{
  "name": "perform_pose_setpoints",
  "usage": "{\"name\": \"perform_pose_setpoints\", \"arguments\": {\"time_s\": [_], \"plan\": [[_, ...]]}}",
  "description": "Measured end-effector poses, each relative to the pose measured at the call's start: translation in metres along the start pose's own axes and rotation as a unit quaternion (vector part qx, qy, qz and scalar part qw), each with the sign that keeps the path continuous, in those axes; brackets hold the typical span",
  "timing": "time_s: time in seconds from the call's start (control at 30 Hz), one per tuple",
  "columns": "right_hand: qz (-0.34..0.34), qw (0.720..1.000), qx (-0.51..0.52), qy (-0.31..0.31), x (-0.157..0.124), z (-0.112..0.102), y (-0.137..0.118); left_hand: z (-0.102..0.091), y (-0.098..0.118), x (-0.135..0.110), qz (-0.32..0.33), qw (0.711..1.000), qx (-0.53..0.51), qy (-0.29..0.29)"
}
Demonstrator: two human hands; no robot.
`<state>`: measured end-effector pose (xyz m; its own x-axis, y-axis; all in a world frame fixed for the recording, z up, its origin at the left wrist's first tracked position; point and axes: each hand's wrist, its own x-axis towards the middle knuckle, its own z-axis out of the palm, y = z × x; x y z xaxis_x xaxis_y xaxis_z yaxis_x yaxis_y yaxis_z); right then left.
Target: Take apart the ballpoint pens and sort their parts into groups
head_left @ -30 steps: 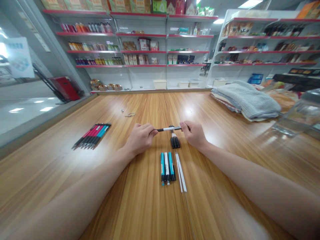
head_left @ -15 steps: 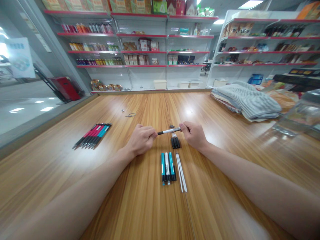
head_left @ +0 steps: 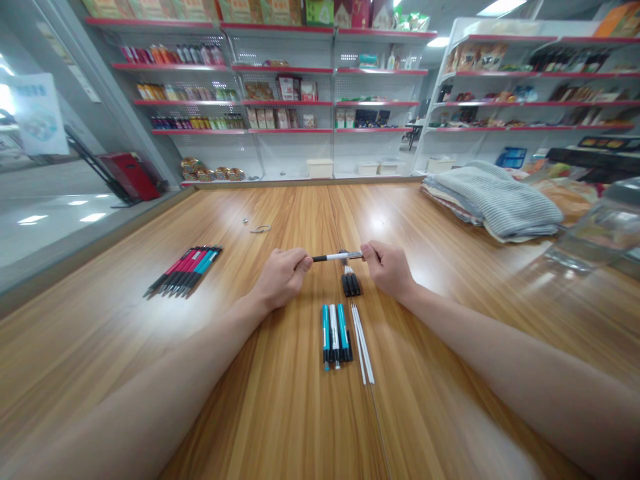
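Observation:
Between my hands a black-and-white pen (head_left: pixel 336 257) is held level above the table. My left hand (head_left: pixel 283 277) is closed on its black end, and my right hand (head_left: pixel 389 268) pinches the grey end. Just below the pen lie several black grip pieces (head_left: pixel 351 285) with pale tips. Nearer to me are two turquoise pen barrels (head_left: pixel 326 330) with a white pen barrel (head_left: pixel 334 330) between them. Beside these lie thin white refills (head_left: pixel 363 347). Farther left, several red, black and turquoise pens (head_left: pixel 184 271) rest in a row.
A wire ring (head_left: pixel 261 229) and a tiny metal piece (head_left: pixel 245 221) lie toward the back left of the wooden table (head_left: pixel 210 387). Folded cloths (head_left: pixel 495 200) and a clear container (head_left: pixel 595 230) are at the right. Stocked shelves (head_left: pixel 285 70) stand behind.
The pen has turned from a slight slant to nearly level. My left hand has shifted slightly left, while both hands keep hold of the pen. The things on the table have stayed put.

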<state>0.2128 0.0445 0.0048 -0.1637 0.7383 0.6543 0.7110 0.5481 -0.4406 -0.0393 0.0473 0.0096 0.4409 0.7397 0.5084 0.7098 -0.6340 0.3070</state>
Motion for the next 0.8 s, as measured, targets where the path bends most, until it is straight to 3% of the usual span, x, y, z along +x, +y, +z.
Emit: {"name": "perform_pose_setpoints", "arguments": {"time_s": [0.2, 0.33, 0.57, 0.67, 0.8], "plan": [[0.002, 1.0, 0.008, -0.002, 0.0, 0.0, -0.001, 0.001, -0.003, 0.0, 0.01, 0.999, -0.035, 0.003], [-0.001, 1.0, 0.007, -0.001, -0.001, -0.001, -0.001, 0.001, 0.0, 0.0, -0.017, 0.989, -0.142, -0.019], [-0.027, 1.0, 0.013, 0.0, -0.001, -0.002, -0.003, 0.004, 0.0, -0.001, -0.113, 0.91, -0.398, -0.033], [-0.047, 0.999, 0.015, 0.004, -0.001, -0.002, -0.005, 0.008, -0.006, -0.001, -0.122, 0.887, -0.444, -0.035], [-0.074, 0.997, 0.018, 0.02, -0.001, -0.003, -0.007, 0.01, -0.011, -0.002, -0.131, 0.883, -0.451, -0.023]]}}
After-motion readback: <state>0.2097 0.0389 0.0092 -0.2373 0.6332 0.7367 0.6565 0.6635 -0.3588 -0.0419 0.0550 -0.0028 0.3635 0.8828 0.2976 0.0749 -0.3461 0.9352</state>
